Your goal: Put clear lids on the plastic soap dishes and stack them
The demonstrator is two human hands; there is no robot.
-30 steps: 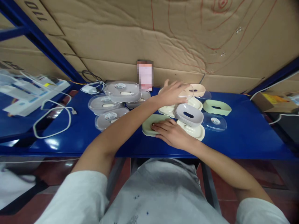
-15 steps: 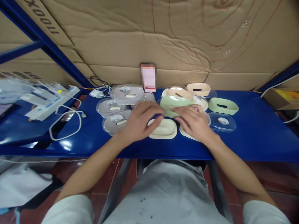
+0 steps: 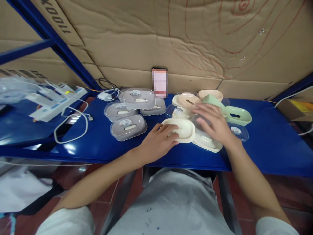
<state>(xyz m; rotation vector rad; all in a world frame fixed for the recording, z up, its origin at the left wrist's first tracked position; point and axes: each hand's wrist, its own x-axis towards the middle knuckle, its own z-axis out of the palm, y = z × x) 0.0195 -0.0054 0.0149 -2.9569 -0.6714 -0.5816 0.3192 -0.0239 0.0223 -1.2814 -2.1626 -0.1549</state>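
A cream oval soap-dish base [image 3: 186, 134] lies near the front of the blue table. My left hand [image 3: 160, 142] has its curled fingers over the base's left rim. To its right, my right hand [image 3: 214, 122] is slightly blurred, its fingers apart above clear lids and a second cream base [image 3: 207, 143]. Just behind that hand, a green slotted soap dish [image 3: 215, 101] is tilted, partly hidden by it. Another green dish [image 3: 241, 116] sits to the right, a clear lid [image 3: 238, 131] in front of it. Two peach dishes [image 3: 189, 99] lie behind.
Several grey lidded soap dishes [image 3: 128, 127] are grouped on the left. A phone [image 3: 159, 81] leans on the cardboard wall [image 3: 127, 52]. A power strip [image 3: 57, 104] and a white cable [image 3: 55, 132] lie at far left. A cardboard box [image 3: 293, 106] stands at right.
The green dish has gone from between both hands to the right-hand group and is out of my fingers. My left hand has moved down onto the cream base, which has shifted right.
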